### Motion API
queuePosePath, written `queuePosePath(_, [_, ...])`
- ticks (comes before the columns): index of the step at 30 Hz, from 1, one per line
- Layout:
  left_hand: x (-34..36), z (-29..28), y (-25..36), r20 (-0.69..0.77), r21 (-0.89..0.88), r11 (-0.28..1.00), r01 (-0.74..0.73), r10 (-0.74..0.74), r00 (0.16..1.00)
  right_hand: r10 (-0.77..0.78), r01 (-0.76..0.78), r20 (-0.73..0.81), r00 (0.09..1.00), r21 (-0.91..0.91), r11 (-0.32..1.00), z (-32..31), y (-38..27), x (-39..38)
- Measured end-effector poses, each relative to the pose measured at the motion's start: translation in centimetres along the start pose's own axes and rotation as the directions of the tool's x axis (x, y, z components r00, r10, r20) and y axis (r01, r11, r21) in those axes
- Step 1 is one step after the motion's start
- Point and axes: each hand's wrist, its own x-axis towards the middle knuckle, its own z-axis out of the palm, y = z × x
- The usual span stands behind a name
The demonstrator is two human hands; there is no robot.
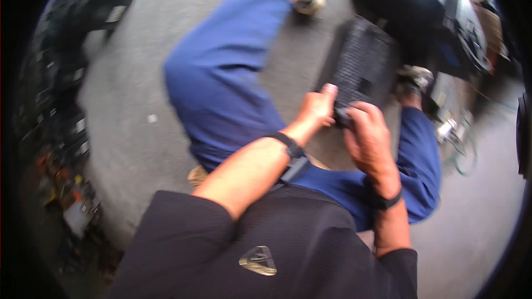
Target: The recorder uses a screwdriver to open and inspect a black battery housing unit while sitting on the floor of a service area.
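In the head view, a black keyboard-like piece, slightly blurred, lies lengthwise between my legs with its near end in my hands. My left hand grips that end on the left, thumb along the top. My right hand has its fingers curled onto the near right corner; whether they hold a smaller part there is too unclear to tell.
My blue-trousered legs are bent on the grey floor. Black box-like equipment stands at the upper right, with a green cable below. Dark electronic items and small scraps are piled along the left.
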Motion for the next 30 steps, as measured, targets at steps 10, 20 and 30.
queuePosePath(10, [1.0,0.2,-2.1,0.079,0.152,0.965,-0.213,0.203,0.976,-0.010,0.014,0.037,0.999,-0.100,0.995,-0.9,-1.4,0.3])
queuePosePath(20, [1.2,0.5,-1.9,0.086,0.155,0.968,-0.199,0.187,0.979,0.110,-0.106,0.054,0.992,-0.080,0.991,-1.4,-0.9,-0.3])
queuePosePath(30, [-3.2,0.4,-0.2,-0.063,0.546,0.733,-0.406,0.519,0.852,-0.044,0.044,0.006,0.999,-0.018,0.999,-1.3,-1.2,0.2])
